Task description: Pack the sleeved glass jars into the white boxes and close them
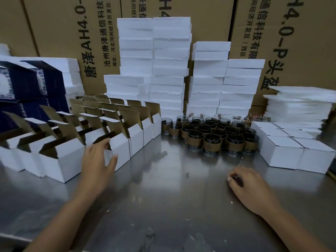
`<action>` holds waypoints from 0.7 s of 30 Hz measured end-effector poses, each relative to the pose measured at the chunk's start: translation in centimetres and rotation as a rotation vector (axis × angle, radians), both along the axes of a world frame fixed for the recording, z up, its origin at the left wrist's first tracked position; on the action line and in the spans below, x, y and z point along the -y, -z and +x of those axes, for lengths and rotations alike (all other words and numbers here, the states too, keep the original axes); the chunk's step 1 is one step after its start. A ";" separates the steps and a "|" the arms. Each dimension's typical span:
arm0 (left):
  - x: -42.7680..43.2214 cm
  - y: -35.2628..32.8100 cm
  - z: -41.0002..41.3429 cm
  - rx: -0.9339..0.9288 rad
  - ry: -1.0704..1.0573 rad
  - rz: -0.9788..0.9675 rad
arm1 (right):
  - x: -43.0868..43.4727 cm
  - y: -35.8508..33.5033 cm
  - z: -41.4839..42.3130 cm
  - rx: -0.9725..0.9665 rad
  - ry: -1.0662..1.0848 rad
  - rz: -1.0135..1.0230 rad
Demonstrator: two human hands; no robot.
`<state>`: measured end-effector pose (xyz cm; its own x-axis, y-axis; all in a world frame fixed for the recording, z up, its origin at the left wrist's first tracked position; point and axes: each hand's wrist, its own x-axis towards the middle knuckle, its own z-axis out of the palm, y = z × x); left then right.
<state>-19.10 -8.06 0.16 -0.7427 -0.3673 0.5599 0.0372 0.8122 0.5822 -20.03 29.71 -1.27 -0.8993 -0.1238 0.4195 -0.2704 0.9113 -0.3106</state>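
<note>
Several glass jars with brown sleeves (pixel 211 136) stand clustered at the middle back of the steel table (pixel 163 188). Rows of open white boxes (pixel 120 148) with raised brown-lined lids fill the left side. Several closed white boxes (pixel 283 151) sit at the right. My left hand (pixel 99 161) is at the front box of a row, fingers spread, thumb against its front face and fingertips at its open rim; the grip is not closed. My right hand (pixel 249 185) rests on the table at the right, fingers curled, holding nothing.
Tall stacks of white foam blocks (pixel 171 66) rise behind the jars, with brown printed cartons (pixel 72 33) behind them. Dark blue boxes (pixel 27 88) stand at far left. A pile of white foam sheets (pixel 300 106) lies at far right.
</note>
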 end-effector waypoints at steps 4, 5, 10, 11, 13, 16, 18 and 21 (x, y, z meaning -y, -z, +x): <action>0.1 0.0 -0.3 0.037 -0.019 -0.136 | 0.1 0.0 0.0 0.001 0.006 -0.015; -0.2 0.0 -0.3 0.037 -0.010 -0.158 | 0.1 0.0 0.0 0.001 0.006 -0.022; -3.1 -0.3 0.1 -0.028 0.116 -0.220 | 0.1 0.0 -0.1 0.001 0.003 -0.042; -4.0 -0.4 0.3 -0.053 0.147 -0.233 | 0.1 0.0 -0.1 -0.002 -0.002 -0.046; -6.1 -0.7 0.5 -0.095 0.206 -0.263 | 0.1 0.0 -0.1 -0.006 -0.009 -0.062; -10.1 -1.3 0.3 -0.168 0.305 -0.334 | 0.0 0.1 -0.2 -0.009 -0.002 -0.087; -12.9 -1.5 -0.1 -0.211 0.373 -0.376 | -0.1 0.2 -0.3 -0.018 0.004 -0.103; -17.0 -1.7 -0.7 -0.254 0.454 -0.411 | -0.3 0.3 -0.6 -0.018 0.013 -0.119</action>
